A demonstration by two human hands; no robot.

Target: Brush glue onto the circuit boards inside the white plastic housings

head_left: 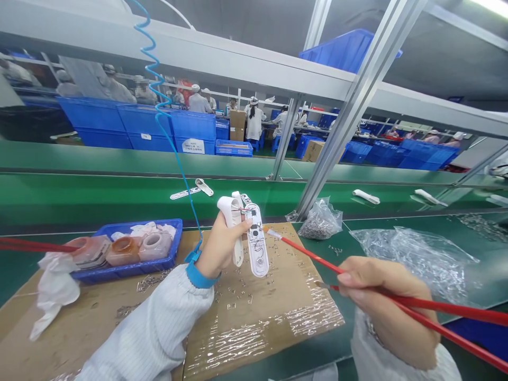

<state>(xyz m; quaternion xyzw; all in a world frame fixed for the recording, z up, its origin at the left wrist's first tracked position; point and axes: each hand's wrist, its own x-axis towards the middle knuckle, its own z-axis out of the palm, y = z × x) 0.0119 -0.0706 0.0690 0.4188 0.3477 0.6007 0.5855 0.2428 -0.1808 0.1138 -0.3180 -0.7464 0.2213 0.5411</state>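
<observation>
My left hand (223,239) is closed around an opened white plastic casing (229,209). Thin wires run from the casing to its other half, which carries a circuit board (256,230) facing me. On that wrist sits a blue grounding strap (201,271) with a coiled cord. Between the fingers of my right hand (387,299) are two red-handled brushes. One brush (304,251) points its pale bristles at the circuit board, close to its edge; whether they touch I cannot tell. The second brush (332,287) points lower, over the cardboard.
Small metal parts (238,296) lie scattered on the cardboard (278,291). At left, a blue tray (130,272) holds several jars and white cloths. Plastic bags (320,219) lie to the right. More white casings (365,197) rest on the green belt (317,196) behind. A metal post (357,111) rises ahead.
</observation>
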